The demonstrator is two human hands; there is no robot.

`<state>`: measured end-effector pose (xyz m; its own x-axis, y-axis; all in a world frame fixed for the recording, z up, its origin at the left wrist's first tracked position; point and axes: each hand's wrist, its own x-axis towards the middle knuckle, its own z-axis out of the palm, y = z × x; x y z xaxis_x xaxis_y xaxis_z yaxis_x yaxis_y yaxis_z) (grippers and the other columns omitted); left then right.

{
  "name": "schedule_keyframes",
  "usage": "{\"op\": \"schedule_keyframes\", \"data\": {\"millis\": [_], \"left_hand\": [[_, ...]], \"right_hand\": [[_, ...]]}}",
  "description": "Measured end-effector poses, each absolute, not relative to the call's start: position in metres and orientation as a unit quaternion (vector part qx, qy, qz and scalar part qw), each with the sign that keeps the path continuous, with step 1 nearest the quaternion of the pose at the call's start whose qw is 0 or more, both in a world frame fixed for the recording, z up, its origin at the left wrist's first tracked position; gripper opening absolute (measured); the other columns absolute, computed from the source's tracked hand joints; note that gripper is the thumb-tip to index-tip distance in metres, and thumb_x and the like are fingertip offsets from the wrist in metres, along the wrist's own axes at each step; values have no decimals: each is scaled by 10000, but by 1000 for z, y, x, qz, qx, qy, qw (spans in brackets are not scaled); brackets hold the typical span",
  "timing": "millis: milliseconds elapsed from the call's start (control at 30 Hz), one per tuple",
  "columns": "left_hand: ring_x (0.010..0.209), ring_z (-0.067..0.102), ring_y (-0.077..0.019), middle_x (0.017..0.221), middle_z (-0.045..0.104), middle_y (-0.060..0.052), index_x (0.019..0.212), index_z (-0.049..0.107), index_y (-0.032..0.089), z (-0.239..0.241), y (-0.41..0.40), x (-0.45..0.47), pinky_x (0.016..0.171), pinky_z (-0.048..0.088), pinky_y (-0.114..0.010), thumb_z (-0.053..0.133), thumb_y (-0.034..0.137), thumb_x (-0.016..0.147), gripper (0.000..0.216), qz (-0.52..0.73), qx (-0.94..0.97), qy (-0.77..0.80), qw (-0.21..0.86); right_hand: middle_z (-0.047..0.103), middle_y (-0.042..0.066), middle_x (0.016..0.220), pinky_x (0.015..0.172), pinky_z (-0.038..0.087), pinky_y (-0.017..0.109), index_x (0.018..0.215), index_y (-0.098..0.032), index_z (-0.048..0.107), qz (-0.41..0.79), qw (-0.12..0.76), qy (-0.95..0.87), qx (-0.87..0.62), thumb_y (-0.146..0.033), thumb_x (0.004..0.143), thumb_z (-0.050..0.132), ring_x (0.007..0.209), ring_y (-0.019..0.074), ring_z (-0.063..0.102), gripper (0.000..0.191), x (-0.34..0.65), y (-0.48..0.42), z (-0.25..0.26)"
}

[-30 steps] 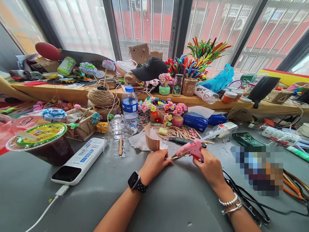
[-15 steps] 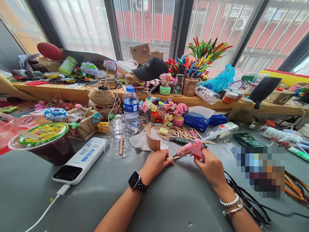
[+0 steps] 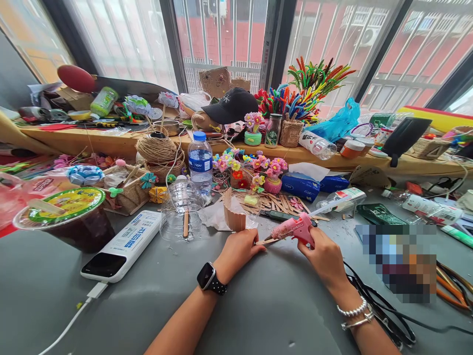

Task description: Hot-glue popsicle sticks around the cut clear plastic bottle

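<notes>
My right hand (image 3: 320, 254) is wrapped round the handle of a pink hot glue gun (image 3: 295, 229), whose clear glue stick pokes out at the back. Its nozzle points left and down at a thin wooden craft stick (image 3: 266, 241). My left hand (image 3: 239, 248) pinches that stick between thumb and fingers, just above the table. Right behind the left hand stands a curved piece made of craft sticks (image 3: 234, 217) with an uneven top edge. Whether the left fingers touch it is hidden.
A clear plastic bottle piece (image 3: 177, 212), a water bottle (image 3: 200, 165) and loose craft sticks (image 3: 273, 203) lie beyond my hands. A lidded drink cup (image 3: 70, 217) and white power bank (image 3: 121, 246) are at left. A black cable (image 3: 369, 296) runs beside my right forearm.
Almost nothing differs. Both hands, the glue gun and the craft stick keep nearly the same places, and the nozzle stays by the stick.
</notes>
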<state>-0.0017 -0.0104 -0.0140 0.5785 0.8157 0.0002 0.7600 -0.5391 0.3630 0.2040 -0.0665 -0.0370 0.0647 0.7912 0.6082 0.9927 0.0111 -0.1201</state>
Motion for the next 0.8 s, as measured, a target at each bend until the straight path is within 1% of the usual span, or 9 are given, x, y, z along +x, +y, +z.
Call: {"op": "schedule_keyframes", "data": {"millis": [233, 400, 567, 800], "left_hand": [[672, 556, -159, 757, 612, -21, 800, 522, 173, -14, -10, -2, 531, 314, -225, 481, 447, 748, 282, 85, 872, 452, 168], [664, 554, -154, 753, 614, -14, 790, 518, 177, -15, -10, -2, 522, 308, -219, 493, 439, 744, 267, 89, 871, 452, 171], [668, 554, -150, 748, 608, -14, 789, 518, 175, -16, -10, -2, 529, 313, -220, 477, 446, 751, 277, 93, 873, 448, 170], [660, 550, -145, 738, 602, -10, 786, 514, 177, -19, -8, -3, 522, 308, -223, 475, 451, 750, 279, 99, 875, 444, 167]], "right_hand": [[550, 16, 631, 505, 364, 227, 779, -157, 508, -190, 272, -664, -670, -251, 713, 444, 554, 133, 515, 132, 205, -66, -38], [538, 12, 586, 470, 338, 230, 761, -153, 519, -204, 272, -661, -668, -257, 711, 438, 498, 128, 491, 141, 206, -66, -37], [586, 30, 647, 496, 362, 229, 793, -153, 527, -198, 278, -663, -666, -245, 710, 435, 555, 138, 533, 155, 206, -66, -38], [599, 46, 680, 514, 369, 238, 816, -152, 534, -201, 274, -662, -668, -244, 718, 422, 585, 147, 546, 175, 207, -66, -39]]}}
